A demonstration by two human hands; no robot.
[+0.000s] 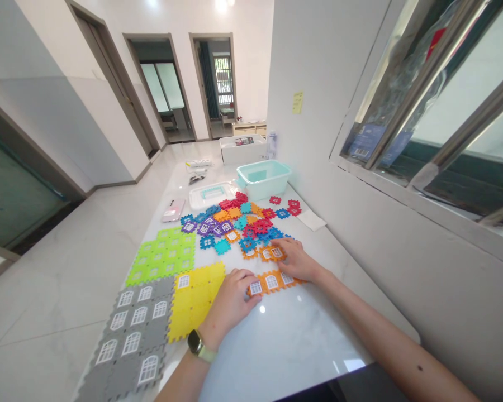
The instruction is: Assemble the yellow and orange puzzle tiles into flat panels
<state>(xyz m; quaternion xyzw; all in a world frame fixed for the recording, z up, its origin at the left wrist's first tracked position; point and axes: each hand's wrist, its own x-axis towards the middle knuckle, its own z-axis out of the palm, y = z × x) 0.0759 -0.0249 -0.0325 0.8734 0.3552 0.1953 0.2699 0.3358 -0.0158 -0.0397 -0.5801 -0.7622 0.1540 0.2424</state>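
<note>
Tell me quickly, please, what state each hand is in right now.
Left hand: partly curled at the left end of the orange row; grip cannot be told.
Right hand: touching an orange window tile; grip cannot be told.

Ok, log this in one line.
left hand: on orange window strip; right hand: at orange window tile; turquoise bin: behind tile pile

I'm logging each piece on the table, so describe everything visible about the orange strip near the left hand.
The orange strip is a single row of flat, notched-edged tiles, apparently plastic, lying flat on the glossy white table. White grid-paned windows show on three tiles, which look joined edge to edge. It sits right of the yellow panel. The left hand touches its left end; the right hand partly hides its right end, so its full length is unclear.
</note>
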